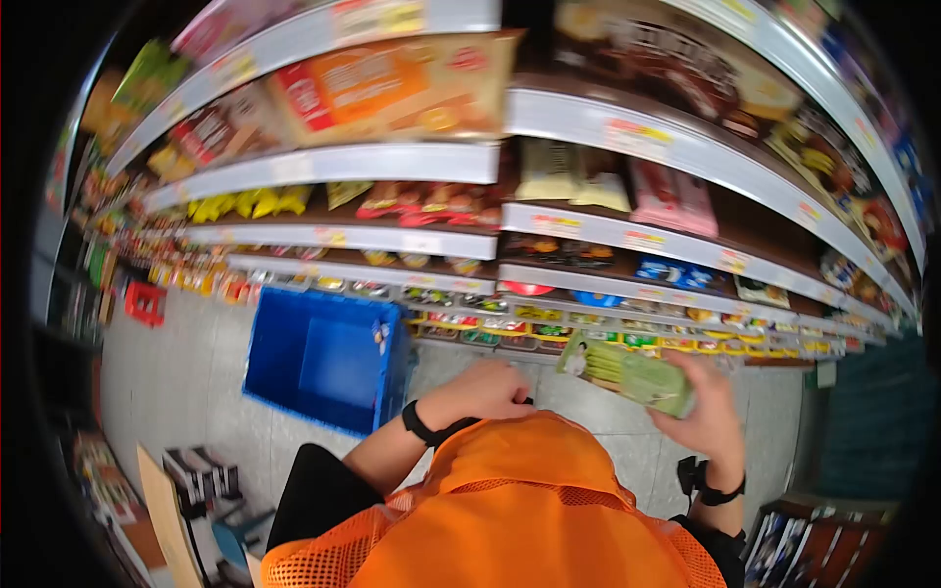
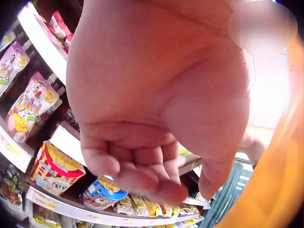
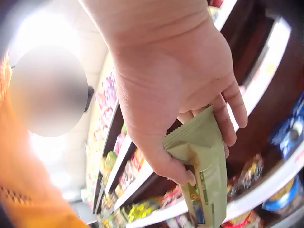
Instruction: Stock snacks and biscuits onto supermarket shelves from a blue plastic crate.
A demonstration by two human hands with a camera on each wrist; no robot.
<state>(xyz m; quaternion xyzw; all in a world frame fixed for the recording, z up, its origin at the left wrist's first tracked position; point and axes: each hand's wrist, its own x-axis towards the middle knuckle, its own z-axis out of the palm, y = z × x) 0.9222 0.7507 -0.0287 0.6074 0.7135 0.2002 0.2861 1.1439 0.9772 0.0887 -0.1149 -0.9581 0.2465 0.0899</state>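
Observation:
A green snack packet [image 1: 627, 376] with a crimped end is gripped by my right hand [image 1: 708, 410], out in front of the lower shelves. In the right wrist view the thumb presses one face of the packet [image 3: 202, 166] and fingers lie behind it. My left hand [image 1: 480, 390] is held near the body, in front of the orange vest [image 1: 529, 490]. From the left wrist view, the left hand's fingers [image 2: 137, 183] hang loosely curled with nothing in them.
Shelves [image 1: 588, 220] of packaged snacks rise ahead, with price labels along their edges. On the floor to the left sits a blue crate [image 1: 328, 358]. A red basket [image 1: 145, 303] stands farther left. Dark racks [image 1: 814, 544] are at the lower right.

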